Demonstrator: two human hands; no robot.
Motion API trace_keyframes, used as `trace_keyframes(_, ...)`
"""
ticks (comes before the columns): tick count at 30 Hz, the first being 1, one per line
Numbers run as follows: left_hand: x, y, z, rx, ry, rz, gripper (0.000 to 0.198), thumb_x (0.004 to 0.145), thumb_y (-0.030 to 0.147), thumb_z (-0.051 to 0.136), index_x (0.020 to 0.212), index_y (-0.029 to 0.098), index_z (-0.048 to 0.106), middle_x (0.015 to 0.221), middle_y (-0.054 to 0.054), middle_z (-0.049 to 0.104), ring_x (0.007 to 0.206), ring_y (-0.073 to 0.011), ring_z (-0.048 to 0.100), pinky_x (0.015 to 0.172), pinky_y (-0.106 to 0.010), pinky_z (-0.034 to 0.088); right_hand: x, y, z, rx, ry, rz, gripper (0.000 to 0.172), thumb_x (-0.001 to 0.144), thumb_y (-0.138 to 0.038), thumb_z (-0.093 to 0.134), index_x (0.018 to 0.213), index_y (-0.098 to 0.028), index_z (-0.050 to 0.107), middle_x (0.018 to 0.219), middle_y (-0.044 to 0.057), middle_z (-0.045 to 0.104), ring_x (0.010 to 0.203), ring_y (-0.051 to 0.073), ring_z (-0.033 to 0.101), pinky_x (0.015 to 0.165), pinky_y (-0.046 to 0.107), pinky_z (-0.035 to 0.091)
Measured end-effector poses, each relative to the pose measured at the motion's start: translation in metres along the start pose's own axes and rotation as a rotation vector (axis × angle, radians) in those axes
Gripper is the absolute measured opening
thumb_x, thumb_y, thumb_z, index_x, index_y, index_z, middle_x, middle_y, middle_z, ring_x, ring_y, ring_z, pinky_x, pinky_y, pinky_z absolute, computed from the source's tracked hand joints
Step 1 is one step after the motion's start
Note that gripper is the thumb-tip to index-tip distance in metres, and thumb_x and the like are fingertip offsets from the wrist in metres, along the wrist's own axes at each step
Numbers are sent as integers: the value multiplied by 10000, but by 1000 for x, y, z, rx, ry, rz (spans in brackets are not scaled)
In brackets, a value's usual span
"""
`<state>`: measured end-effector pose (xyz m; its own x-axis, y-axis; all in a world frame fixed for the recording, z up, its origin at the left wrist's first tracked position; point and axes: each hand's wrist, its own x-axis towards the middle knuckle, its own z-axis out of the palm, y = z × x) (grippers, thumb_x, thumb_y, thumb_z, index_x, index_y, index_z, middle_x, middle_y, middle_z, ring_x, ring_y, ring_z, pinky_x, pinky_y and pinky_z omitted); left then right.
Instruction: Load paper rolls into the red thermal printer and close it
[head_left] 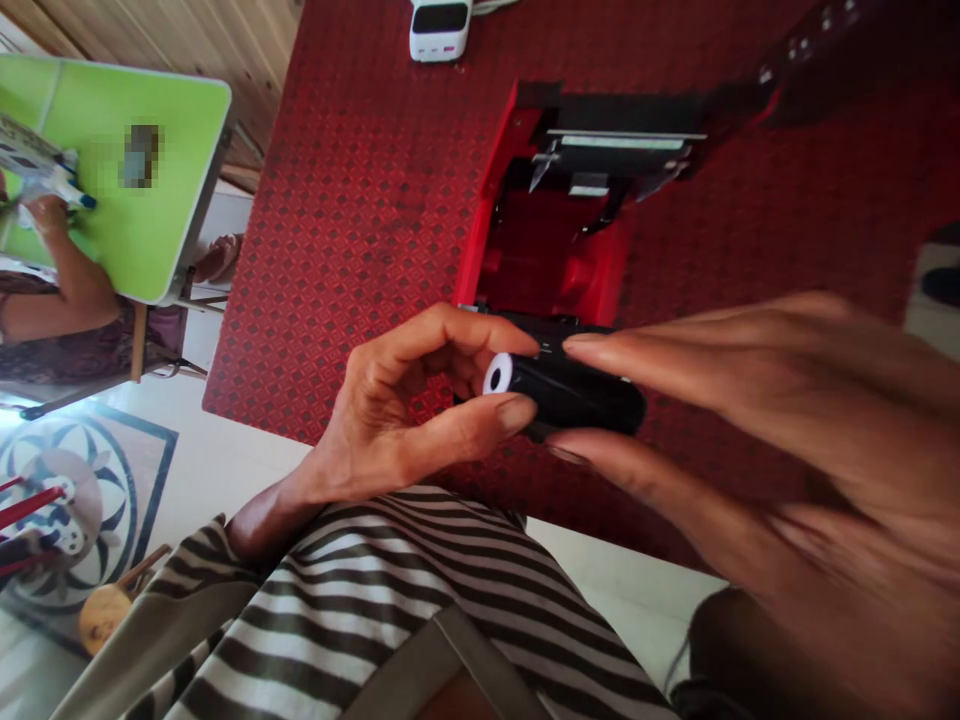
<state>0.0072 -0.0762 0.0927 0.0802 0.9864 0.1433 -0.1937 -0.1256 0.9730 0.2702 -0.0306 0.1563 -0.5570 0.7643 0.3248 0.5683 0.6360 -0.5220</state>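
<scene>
Both my hands hold a small black roll (577,392) with a white core end facing left, just above the near edge of a table with a red patterned cloth (360,200). My left hand (405,400) pinches the roll's white end between thumb and forefinger. My right hand (750,420), large and close to the camera, grips the roll's other end with forefinger on top and thumb below. Just behind the roll stands a red printer (555,230) with its lid open and its empty paper bay showing.
A white device (440,27) lies at the table's far edge. At left another person's arm (60,280) rests on a green table (150,200). The tiled floor below holds a patterned rug (75,500). My striped clothing fills the bottom.
</scene>
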Motion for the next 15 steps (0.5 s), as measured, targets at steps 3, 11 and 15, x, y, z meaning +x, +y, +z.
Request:
trace_keyframes(3,15,-4,3,34,-1,17,274,1113,467,1062,1312,311,959,979,8,895,801,-206,836,733,-328,677,11,-2,-2,-16,-30,-41,218,1273,-433,810,1475,-358,844,1321,-10,952,1185,271,894,1111,489,722)
trace_keyframes(11,25,-16,-13,223,65,82,495,1168,585,1010,1548,309,856,1226,-42,928,985,-226,901,891,-389,778,36,27,-2,-233,-46,-172,122,1274,-332,783,1363,-285,852,1266,7,983,1120,241,959,1042,377,743)
trace_keyframes(15,17,-26,-25,534,103,233,437,1234,608,925,1521,281,878,1322,-85,909,1207,-273,868,1113,-483,749,48,43,8,-258,-53,-144,146,1175,-270,838,1315,-285,877,1255,36,1001,1083,295,963,1006,426,755)
